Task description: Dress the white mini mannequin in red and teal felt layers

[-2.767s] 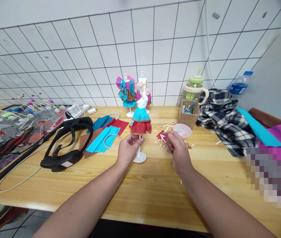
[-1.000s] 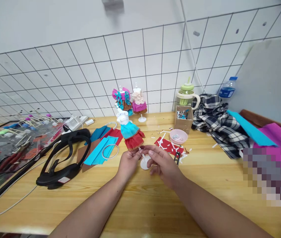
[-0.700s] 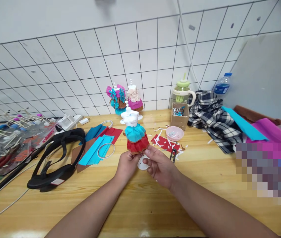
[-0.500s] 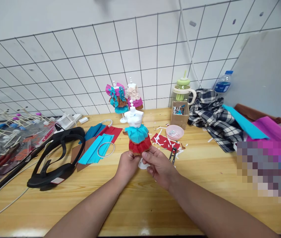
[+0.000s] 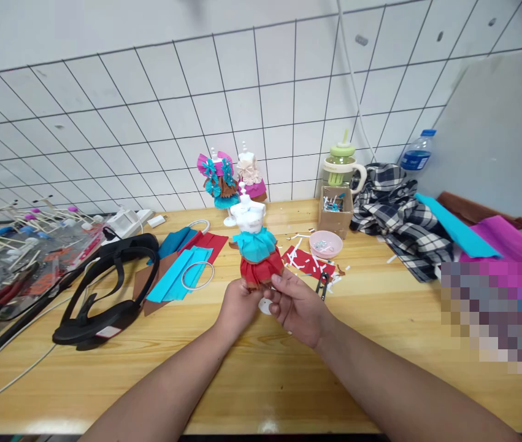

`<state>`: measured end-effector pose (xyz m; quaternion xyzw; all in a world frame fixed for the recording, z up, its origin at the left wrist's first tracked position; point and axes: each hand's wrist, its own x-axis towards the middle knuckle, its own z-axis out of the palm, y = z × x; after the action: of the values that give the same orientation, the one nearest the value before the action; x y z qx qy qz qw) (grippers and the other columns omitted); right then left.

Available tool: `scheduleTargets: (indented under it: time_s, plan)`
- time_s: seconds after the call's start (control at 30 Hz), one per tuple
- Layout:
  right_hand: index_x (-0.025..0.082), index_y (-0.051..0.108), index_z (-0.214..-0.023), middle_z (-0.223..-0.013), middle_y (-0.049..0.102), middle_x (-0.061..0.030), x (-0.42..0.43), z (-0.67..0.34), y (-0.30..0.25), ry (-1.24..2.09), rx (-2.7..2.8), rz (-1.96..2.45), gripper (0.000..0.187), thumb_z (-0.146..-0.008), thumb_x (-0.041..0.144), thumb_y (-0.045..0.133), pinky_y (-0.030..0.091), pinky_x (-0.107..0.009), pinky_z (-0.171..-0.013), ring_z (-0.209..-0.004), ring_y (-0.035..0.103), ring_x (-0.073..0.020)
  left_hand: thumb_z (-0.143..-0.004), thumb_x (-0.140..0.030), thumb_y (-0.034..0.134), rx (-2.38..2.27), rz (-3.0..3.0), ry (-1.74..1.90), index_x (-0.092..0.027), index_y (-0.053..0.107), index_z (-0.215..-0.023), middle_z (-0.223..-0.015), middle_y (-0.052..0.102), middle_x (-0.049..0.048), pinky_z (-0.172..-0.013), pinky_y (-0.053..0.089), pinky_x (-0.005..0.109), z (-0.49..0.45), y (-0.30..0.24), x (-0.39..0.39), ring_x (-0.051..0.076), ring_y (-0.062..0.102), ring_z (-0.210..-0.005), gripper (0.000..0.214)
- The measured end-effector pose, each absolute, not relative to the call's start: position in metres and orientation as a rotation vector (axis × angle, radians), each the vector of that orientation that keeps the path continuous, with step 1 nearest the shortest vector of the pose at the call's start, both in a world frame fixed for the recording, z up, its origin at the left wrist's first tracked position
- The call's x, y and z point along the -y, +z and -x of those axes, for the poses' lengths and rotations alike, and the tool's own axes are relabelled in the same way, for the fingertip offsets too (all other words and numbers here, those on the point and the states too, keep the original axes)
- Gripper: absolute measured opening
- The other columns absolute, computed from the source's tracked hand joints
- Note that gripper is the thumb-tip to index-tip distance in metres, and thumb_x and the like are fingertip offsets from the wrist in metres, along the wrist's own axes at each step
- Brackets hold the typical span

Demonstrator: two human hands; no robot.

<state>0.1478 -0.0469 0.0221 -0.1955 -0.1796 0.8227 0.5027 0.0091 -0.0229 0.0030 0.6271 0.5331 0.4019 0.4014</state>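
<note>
A small white mannequin (image 5: 250, 216) on a round white base (image 5: 265, 306) is before me, tilted slightly. It wears a ruffled skirt (image 5: 261, 269) with a turquoise tier over a red one and brown at the hem. My left hand (image 5: 238, 307) is closed at the lower left of the skirt, its fingertips partly hidden. At the lower right, my right hand (image 5: 298, 305) pinches the hem between thumb and fingers. Behind stand two dressed mannequins, one in magenta, turquoise and brown (image 5: 218, 178), the other in cream and magenta (image 5: 250, 174).
Folded turquoise paper (image 5: 175, 276) with a ring (image 5: 197, 276) and a black headset strap (image 5: 104, 294) lie left. Right are thread snips (image 5: 322, 285), red paper with white scraps (image 5: 307, 263), a pink dish (image 5: 326, 245), a cardboard box (image 5: 335, 215) and plaid cloth (image 5: 394, 215).
The mannequin tilts a little further, its base less visible. My right hand's thumb has shifted slightly along the hem. The view has moved slightly.
</note>
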Motion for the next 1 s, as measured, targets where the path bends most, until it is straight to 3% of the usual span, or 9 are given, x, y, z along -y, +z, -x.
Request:
scheduleTargets:
  time_s: [0.2, 0.4, 0.6, 0.77, 0.9, 1.0]
  plan:
    - [0.018, 0.064, -0.101, -0.089, 0.068, 0.0023, 0.045, -0.152, 0.025, 1.980, 0.309, 0.449, 0.028, -0.078, 0.030, 0.073, 0.038, -0.010, -0.035, -0.059, 0.059, -0.0046, -0.074, -0.036, 0.063, -1.256, -1.483, 1.040, -0.014, 0.071, -0.080, -0.073, 0.073, 0.0045, -0.062, 0.048, 0.025, -0.010, 0.004, 0.020, 0.017, 0.064, -0.065, 0.024]
    - [0.016, 0.061, -0.090, -0.073, 0.063, 0.0042, 0.041, -0.153, 0.023, 1.990, 0.172, 0.483, 0.015, -0.082, 0.025, 0.070, 0.035, -0.007, -0.032, -0.047, 0.050, -0.0014, -0.075, -0.038, 0.064, -1.239, -1.493, 0.994, -0.013, 0.070, -0.075, -0.069, 0.072, 0.0052, -0.060, 0.047, 0.025, -0.010, 0.002, 0.022, 0.017, 0.063, -0.062, 0.026]
    - [0.016, 0.060, -0.088, -0.072, 0.064, 0.0042, 0.042, -0.153, 0.025, 2.043, 0.191, 0.455, 0.019, -0.078, 0.026, 0.073, 0.036, -0.007, -0.035, -0.046, 0.048, -0.0006, -0.078, -0.036, 0.061, -1.159, -1.561, 0.945, -0.014, 0.069, -0.075, -0.073, 0.072, 0.0060, -0.068, 0.049, 0.028, -0.010, 0.001, 0.025, 0.018, 0.064, -0.068, 0.024]
    - [0.019, 0.061, -0.093, -0.069, 0.061, 0.0049, 0.047, -0.156, 0.032, 2.028, 0.293, 0.442, 0.025, -0.071, 0.016, 0.071, 0.037, -0.010, -0.037, -0.052, 0.054, -0.0048, -0.076, -0.028, 0.058, -1.237, -1.644, 0.989, -0.014, 0.065, -0.065, -0.066, 0.069, 0.0039, -0.065, 0.048, 0.026, -0.007, 0.002, 0.024, 0.017, 0.062, -0.066, 0.019]
    - [0.021, 0.060, -0.098, -0.079, 0.067, 0.0033, 0.046, -0.161, 0.033, 2.065, 0.201, 0.299, 0.031, -0.069, 0.012, 0.062, 0.039, -0.012, -0.038, -0.056, 0.057, -0.0070, -0.075, -0.028, 0.060, -1.289, -1.598, 0.996, -0.013, 0.067, -0.069, -0.066, 0.069, 0.0036, -0.063, 0.049, 0.026, -0.006, 0.000, 0.022, 0.016, 0.062, -0.063, 0.017]
    - [0.020, 0.060, -0.099, -0.085, 0.070, 0.0026, 0.042, -0.163, 0.031, 2.064, 0.122, 0.275, 0.023, -0.076, 0.018, 0.062, 0.039, -0.012, -0.035, -0.053, 0.058, -0.0063, -0.075, -0.032, 0.063, -1.259, -1.563, 1.004, -0.013, 0.070, -0.074, -0.069, 0.070, 0.0048, -0.064, 0.051, 0.028, -0.007, -0.002, 0.021, 0.018, 0.063, -0.066, 0.020]
